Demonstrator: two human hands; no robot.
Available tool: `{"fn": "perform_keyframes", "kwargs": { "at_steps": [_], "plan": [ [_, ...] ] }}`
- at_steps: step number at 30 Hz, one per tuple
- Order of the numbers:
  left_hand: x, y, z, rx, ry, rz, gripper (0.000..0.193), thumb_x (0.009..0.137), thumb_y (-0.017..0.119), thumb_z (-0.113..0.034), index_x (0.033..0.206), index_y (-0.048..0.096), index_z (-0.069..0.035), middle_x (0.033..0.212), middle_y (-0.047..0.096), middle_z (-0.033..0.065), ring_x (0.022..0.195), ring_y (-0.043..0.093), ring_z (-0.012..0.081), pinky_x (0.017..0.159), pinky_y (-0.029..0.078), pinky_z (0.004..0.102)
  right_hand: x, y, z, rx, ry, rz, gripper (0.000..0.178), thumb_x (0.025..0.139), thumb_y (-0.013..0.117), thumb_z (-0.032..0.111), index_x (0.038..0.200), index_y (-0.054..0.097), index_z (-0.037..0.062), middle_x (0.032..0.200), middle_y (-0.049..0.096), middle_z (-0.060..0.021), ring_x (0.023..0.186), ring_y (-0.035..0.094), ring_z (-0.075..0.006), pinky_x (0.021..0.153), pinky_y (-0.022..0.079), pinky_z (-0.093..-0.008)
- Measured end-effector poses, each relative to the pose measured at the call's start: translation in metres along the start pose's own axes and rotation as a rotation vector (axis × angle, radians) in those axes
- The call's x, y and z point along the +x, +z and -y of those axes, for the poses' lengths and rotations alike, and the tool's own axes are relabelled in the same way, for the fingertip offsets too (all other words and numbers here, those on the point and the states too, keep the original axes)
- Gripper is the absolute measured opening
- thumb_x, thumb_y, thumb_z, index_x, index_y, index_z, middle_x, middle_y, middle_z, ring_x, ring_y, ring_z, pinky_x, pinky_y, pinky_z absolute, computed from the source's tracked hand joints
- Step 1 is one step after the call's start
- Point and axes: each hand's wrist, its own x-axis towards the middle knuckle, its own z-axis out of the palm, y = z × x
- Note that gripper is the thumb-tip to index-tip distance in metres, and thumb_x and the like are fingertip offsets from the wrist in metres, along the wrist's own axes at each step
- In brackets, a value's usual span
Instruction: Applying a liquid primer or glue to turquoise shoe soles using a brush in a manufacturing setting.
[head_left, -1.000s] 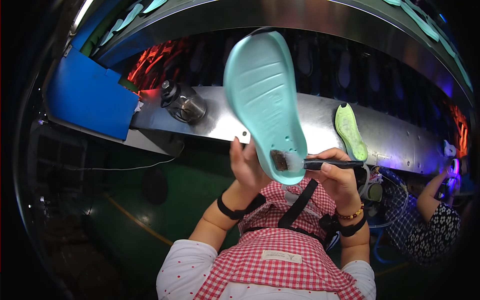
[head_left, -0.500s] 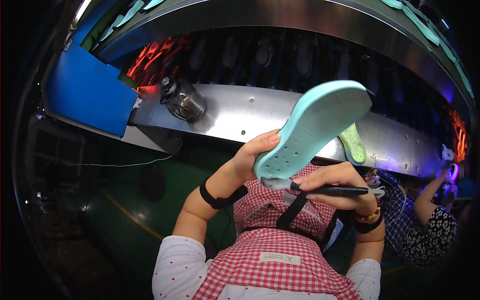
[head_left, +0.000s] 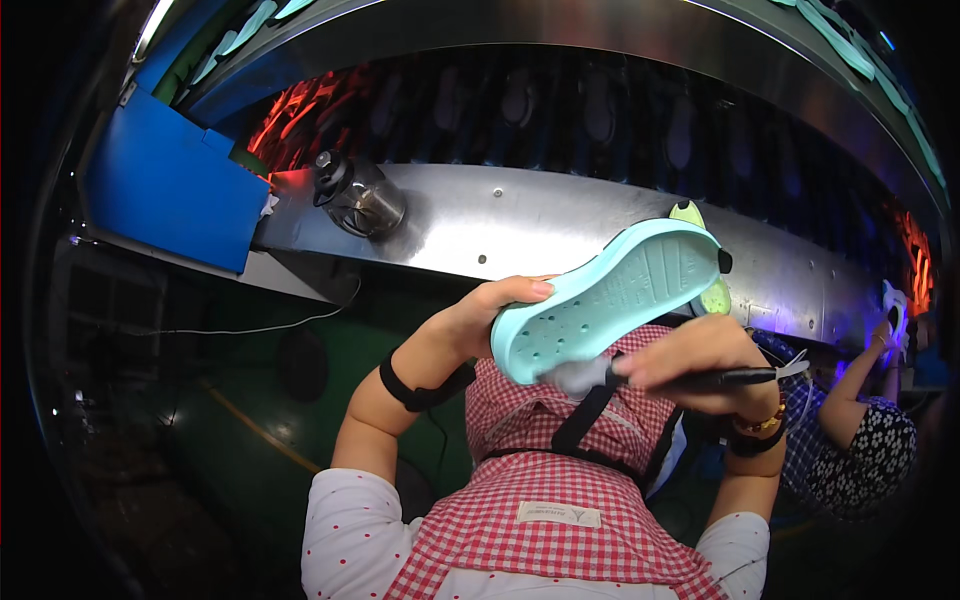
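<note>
My left hand [head_left: 487,312] is closed around the near-left end of a light turquoise shoe sole [head_left: 612,292], thumb on top. Small holes dot this end, and shallow grooves run across the far end, which carries dark tabs. In my right hand [head_left: 700,362] is a brush with a black handle [head_left: 735,378]. Its pale, motion-blurred bristles [head_left: 580,378] are at the sole's near edge; whether they touch it I cannot tell. Behind the held sole, a yellow-green sole [head_left: 714,298] lies on the metal ledge [head_left: 450,215], partly hidden.
A dark see-through jug [head_left: 362,200] stands on the ledge to the left, near a blue panel [head_left: 175,185]. Beyond the ledge, soles [head_left: 600,108] stand in a dark, red-lit recess. More turquoise soles [head_left: 840,42] lie above. At right, another person's hand [head_left: 882,335] holds a purple-lit piece.
The held sole has tilted lower and swung flatter, showing more of its grooved face. My right hand and the brush have shifted slightly right and are blurred by motion.
</note>
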Motion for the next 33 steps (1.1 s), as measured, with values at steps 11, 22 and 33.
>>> {"fn": "perform_keyframes", "kwargs": {
  "at_steps": [11, 22, 33],
  "plan": [
    [-0.013, -0.001, -0.005, 0.085, -0.023, -0.107, 0.065, 0.079, 0.046, -0.041, 0.124, 0.039, 0.007, 0.109, 0.053, 0.0223, 0.092, 0.057, 0.0247, 0.077, 0.048, 0.0342, -0.015, 0.001, -0.017, -0.093, 0.001, -0.071, 0.018, 0.071, 0.064, 0.002, 0.088, 0.066, 0.0037, 0.093, 0.065, -0.0131, 0.083, 0.064, -0.0233, 0.07, 0.051, -0.028],
    [-0.03, 0.022, -0.015, 0.062, 0.194, -0.278, 0.055, 0.08, 0.045, -0.035, 0.114, 0.049, 0.007, 0.101, 0.059, 0.0197, 0.086, 0.059, 0.0218, 0.076, 0.047, 0.0303, -0.02, 0.005, -0.025, -0.131, -0.008, -0.231, 0.016, 0.068, 0.065, -0.002, 0.084, 0.065, 0.002, 0.092, 0.065, -0.0144, 0.082, 0.064, -0.024, 0.074, 0.051, -0.0291],
    [0.023, -0.045, 0.03, -0.683, 0.551, 0.02, 0.073, 0.083, 0.022, -0.062, 0.133, 0.03, -0.009, 0.132, 0.038, 0.0125, 0.12, 0.037, 0.0322, 0.101, 0.027, 0.0481, -0.012, 0.026, 0.0, -0.044, 0.057, -0.286, 0.023, 0.065, 0.07, 0.001, 0.087, 0.065, 0.0011, 0.09, 0.065, -0.0149, 0.079, 0.064, -0.0233, 0.068, 0.05, -0.0269]
  ]
}}
